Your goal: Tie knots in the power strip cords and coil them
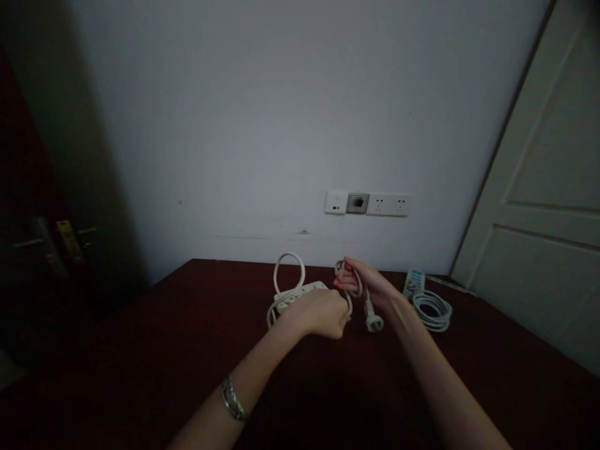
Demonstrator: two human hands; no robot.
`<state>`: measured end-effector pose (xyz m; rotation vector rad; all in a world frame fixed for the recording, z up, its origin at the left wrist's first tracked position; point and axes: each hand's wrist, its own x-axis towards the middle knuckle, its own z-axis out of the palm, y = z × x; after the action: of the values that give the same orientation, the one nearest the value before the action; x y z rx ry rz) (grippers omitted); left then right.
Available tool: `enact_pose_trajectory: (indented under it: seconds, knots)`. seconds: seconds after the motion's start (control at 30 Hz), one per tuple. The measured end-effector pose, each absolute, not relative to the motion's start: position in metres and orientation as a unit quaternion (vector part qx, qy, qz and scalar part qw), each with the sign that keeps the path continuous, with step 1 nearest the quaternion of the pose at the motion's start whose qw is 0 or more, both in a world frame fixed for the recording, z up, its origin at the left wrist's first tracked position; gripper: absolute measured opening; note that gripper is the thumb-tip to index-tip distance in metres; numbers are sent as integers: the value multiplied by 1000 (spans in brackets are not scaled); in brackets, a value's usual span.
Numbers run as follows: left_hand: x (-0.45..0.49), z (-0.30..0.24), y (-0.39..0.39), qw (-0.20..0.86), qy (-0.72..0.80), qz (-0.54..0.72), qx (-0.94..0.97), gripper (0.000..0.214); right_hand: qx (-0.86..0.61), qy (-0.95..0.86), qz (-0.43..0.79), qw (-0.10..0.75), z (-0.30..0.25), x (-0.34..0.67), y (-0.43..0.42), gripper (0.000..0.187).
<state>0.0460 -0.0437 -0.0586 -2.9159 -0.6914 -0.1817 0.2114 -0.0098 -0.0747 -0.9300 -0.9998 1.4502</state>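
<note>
My left hand (pixel 317 312) is closed in a fist around the white cable (pixel 288 275) of a white power strip (pixel 302 292) lying on the dark red table (pixel 178 337). A loop of that cable stands up behind my fist. My right hand (pixel 368 284) is closed on another stretch of the same cable, held just above the table. The cable's white plug (pixel 374 320) hangs below my right hand. A silver bracelet (pixel 233 398) sits on my left wrist.
A second power strip (pixel 414 280) with a coiled white cable (pixel 434 309) lies at the table's right rear. Wall sockets (pixel 368 204) sit on the white wall behind. A white door (pixel 539 206) stands at right, a dark door with a handle (pixel 65 240) at left.
</note>
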Motion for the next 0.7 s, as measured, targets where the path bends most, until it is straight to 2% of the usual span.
enact_pose_trajectory:
  seconds: [0.1,0.2,0.33,0.5,0.6,0.7]
  knots:
    - [46,-56,-45,76,-182,-105,-975,27,-384,-432,646,499,-77,203,-13,26]
    - [43,-55,-38,69,-150,-163,-973,19,-391,-438,650,482,-77,198,-14,25]
    - [34,-54,-27,11,-184,-216,-959,19,-389,-478,624,479,-75,198,-17,26]
    - [26,-49,-15,-56,-224,-291,-928,18,-388,-575,599,400,-82,194,-18,35]
    - [17,-46,-6,-70,-257,-314,-911,26,-347,-593,622,376,-85,189,-18,46]
    - [5,-45,7,-72,-274,-324,-903,27,-302,-598,649,361,-83,187,-19,43]
